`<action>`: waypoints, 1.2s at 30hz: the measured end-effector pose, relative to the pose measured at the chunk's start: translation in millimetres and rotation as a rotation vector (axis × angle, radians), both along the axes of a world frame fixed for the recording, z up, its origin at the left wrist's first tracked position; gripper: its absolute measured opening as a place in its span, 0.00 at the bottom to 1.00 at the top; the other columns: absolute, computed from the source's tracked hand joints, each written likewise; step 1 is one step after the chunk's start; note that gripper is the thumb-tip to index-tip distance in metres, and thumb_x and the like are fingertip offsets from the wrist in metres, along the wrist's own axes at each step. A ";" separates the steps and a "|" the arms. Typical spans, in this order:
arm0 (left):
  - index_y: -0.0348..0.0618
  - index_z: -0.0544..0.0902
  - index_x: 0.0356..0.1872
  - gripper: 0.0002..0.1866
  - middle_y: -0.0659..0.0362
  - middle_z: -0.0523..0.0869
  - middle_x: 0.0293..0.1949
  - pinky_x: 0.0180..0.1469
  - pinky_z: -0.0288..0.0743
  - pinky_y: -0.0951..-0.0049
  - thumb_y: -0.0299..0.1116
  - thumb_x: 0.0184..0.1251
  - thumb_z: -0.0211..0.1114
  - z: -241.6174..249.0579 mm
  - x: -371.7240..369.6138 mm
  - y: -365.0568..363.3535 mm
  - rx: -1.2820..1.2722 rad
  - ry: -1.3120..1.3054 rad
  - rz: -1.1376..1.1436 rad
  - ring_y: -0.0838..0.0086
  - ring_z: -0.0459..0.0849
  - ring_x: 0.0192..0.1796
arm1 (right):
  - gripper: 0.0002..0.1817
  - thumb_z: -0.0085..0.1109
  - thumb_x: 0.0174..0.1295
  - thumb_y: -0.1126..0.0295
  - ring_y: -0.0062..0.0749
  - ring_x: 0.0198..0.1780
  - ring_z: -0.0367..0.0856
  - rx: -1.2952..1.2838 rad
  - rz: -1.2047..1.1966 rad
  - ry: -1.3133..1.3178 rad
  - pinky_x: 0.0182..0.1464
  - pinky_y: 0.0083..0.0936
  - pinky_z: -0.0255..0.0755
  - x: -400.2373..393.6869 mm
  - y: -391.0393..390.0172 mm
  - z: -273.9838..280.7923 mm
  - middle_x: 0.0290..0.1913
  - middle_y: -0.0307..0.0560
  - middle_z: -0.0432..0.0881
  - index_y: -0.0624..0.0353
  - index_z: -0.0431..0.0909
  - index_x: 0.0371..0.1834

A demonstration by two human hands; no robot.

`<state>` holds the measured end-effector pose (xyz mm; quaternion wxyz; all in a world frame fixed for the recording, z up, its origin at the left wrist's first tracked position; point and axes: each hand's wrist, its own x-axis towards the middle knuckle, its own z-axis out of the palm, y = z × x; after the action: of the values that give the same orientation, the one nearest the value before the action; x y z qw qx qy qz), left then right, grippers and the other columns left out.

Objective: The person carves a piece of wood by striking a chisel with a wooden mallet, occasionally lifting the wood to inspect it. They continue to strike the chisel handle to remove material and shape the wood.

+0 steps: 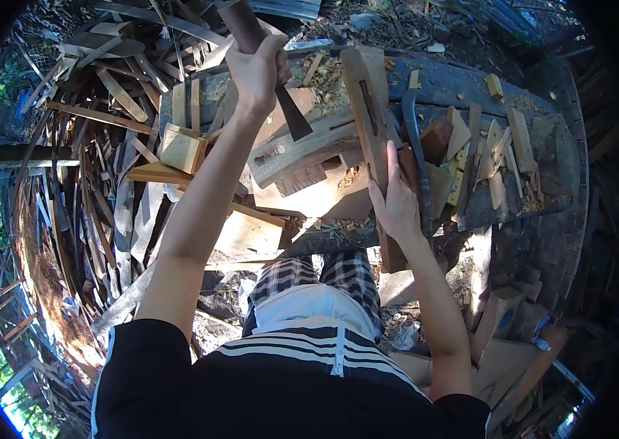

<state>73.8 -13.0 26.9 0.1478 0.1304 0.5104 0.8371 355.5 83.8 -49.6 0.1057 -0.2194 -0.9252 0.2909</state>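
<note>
My left hand [254, 79] is raised over the bench, its fingers wrapped round a chisel-like tool [293, 117] with a thick dark handle and a flat dark blade flaring downward. Below the blade tip lies a curved wooden piece [302, 154] with a mortise cut in it. My right hand [397, 205] holds a long slotted wooden piece [365, 102] along its lower half, index finger stretched along the wood and thumb at its left side. The other right fingers are partly hidden. This long piece crosses the right end of the curved one.
A curved dark metal bar [413, 139] lies right of the slotted piece. Wood offcuts [518, 135] and shavings cover the bench's right side. Blocks [183, 148] stand at the left, beside a large pile of scrap strips [101, 197]. More timber [500, 322] lies low right.
</note>
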 end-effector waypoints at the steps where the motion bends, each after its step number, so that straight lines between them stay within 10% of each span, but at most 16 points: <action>1: 0.41 0.72 0.32 0.07 0.62 0.68 0.14 0.14 0.52 0.75 0.22 0.61 0.63 -1.8 0.8 1.3 -0.004 -0.002 0.008 0.79 0.61 0.10 | 0.43 0.56 0.69 0.60 0.68 0.49 0.82 0.000 -0.001 0.000 0.48 0.51 0.78 0.1 -0.3 -0.3 0.58 0.71 0.79 0.50 0.40 0.82; 31: 0.39 0.73 0.29 0.06 0.63 0.72 0.16 0.14 0.55 0.78 0.21 0.59 0.63 -11.2 12.5 8.9 -0.088 0.120 -0.023 0.81 0.66 0.12 | 0.44 0.57 0.68 0.62 0.68 0.51 0.81 0.039 0.005 0.071 0.49 0.51 0.78 -2.5 -3.9 1.3 0.62 0.70 0.76 0.51 0.41 0.82; 36: 0.40 0.73 0.26 0.07 0.63 0.75 0.17 0.16 0.60 0.79 0.23 0.56 0.65 -9.5 21.5 8.0 -0.137 0.135 0.054 0.81 0.70 0.15 | 0.41 0.55 0.67 0.65 0.65 0.57 0.80 -0.296 -0.055 0.005 0.57 0.45 0.76 -4.3 4.1 23.7 0.65 0.69 0.74 0.56 0.46 0.81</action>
<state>95.3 -5.0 17.4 0.0992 0.1622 0.5786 0.7931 351.2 87.9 -25.9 0.0825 -0.2570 -0.8656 0.4218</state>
